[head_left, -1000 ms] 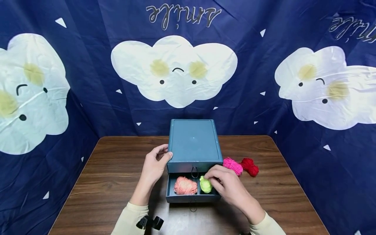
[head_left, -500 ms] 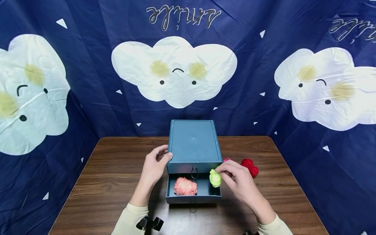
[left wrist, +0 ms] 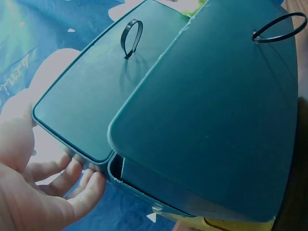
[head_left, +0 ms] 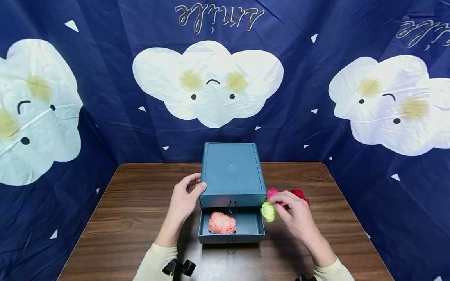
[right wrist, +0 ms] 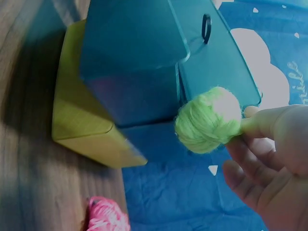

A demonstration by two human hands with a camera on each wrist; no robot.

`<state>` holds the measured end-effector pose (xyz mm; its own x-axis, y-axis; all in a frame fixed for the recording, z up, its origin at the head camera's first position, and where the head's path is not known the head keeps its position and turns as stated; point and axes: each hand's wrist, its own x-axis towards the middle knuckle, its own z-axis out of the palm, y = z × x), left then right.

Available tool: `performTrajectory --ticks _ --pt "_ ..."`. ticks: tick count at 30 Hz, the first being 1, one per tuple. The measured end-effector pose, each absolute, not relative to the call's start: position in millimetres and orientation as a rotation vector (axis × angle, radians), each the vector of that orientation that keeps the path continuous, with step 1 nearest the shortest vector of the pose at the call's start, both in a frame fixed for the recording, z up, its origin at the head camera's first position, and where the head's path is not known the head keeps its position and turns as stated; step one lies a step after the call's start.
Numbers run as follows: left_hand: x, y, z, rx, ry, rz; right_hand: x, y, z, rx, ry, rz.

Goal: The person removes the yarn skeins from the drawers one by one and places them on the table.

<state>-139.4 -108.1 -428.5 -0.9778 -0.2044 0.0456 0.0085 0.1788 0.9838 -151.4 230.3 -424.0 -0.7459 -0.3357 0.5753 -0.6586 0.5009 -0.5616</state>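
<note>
The blue drawer box point(head_left: 233, 168) has its lower drawer point(head_left: 231, 238) pulled out, and a peach yarn ball point(head_left: 222, 223) lies in its left part. My left hand point(head_left: 184, 197) holds the box at its left front corner; in the left wrist view, that hand point(left wrist: 53, 183) has its curled fingers against the side. Just right of the drawer, my right hand point(head_left: 297, 212) pinches a lime-green yarn ball point(head_left: 268, 212). The right wrist view shows this green ball point(right wrist: 208, 120) hanging from the fingertips of the hand point(right wrist: 279, 159), off the table.
Pink yarn point(head_left: 272, 192) and red yarn point(head_left: 301, 195) lie on the wooden table point(head_left: 140, 203) right of the box, partly behind my right hand. A yellow block-like object point(right wrist: 84, 106) shows under the box. A dark blue cloth with clouds point(head_left: 211, 140) hangs behind.
My right hand has lifted the green ball out of the lower drawer and moved it right, past the drawer's side. The left hand stays at the box, and the peach ball has not moved.
</note>
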Motion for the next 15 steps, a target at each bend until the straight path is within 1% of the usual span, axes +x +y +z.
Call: performTrajectory --ticks 15 --pt "-140.8 -108.3 -431.2 0.178 -2.276 -1.895 -159.1 244.7 -455.9 0.711 -2.472 1.038"
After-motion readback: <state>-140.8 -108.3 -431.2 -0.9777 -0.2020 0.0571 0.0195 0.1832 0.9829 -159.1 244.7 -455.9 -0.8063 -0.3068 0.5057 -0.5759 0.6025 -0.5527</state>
